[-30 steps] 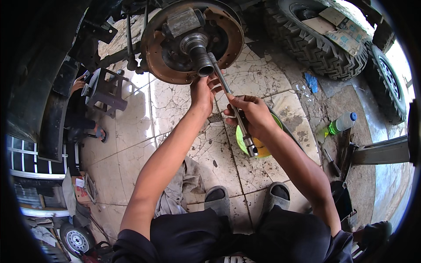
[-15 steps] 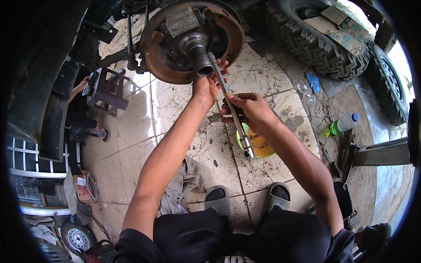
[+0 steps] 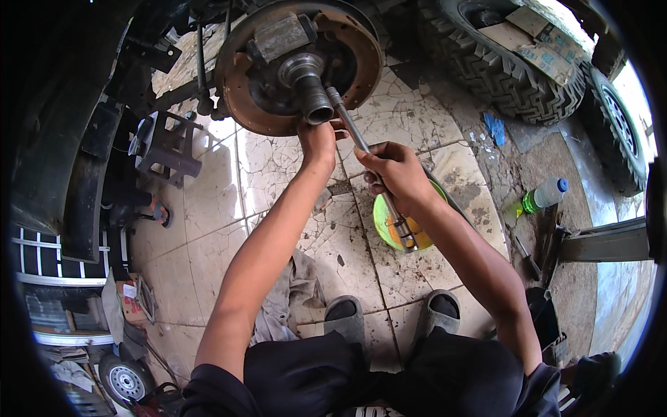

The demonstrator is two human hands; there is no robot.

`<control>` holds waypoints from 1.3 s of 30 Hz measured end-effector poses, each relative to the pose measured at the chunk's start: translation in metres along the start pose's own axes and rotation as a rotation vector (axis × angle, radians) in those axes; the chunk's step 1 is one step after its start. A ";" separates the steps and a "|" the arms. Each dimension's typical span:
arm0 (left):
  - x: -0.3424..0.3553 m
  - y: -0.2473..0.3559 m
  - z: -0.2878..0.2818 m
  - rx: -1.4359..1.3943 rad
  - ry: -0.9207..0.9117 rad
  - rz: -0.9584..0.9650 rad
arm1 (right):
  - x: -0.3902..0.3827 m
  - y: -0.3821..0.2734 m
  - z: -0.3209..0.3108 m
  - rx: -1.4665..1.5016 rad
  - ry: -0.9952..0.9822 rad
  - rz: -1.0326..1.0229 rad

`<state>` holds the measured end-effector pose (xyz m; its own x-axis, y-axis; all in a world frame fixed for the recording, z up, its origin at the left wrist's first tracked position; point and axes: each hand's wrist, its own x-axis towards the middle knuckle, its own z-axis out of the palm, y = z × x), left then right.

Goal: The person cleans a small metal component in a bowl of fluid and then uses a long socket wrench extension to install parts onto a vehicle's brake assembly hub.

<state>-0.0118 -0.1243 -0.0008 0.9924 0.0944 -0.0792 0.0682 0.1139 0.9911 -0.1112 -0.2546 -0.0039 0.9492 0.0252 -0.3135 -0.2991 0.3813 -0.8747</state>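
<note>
Head view: the right hand (image 3: pixel 403 177) grips a long silver metal bar (image 3: pixel 351 126) mid-length, apparently to guide its upper end before the round rusty-brown brake plate (image 3: pixel 240 104), at whose lower edge the left hand's (image 3: pixel 318 144) hold cannot be told.

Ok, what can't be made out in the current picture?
All in the head view:
Left hand: part of it, hidden behind the metal tube.
Green bowl: one side, covered by the right hand and forearm.
Co-worker: upper body, lost in dark shadow.
Metal bar: upper tip, too small to tell whether it touches the rusty plate.
</note>
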 end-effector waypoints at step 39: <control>0.042 -0.012 0.003 0.313 0.106 0.527 | -0.015 -0.027 -0.009 -0.580 0.004 -0.257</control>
<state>0.0289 -0.1246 -0.0158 0.8862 0.1589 0.4352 -0.3854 -0.2685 0.8828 -0.1186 -0.2738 0.0209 0.9977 -0.0045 -0.0672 -0.0668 -0.1884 -0.9798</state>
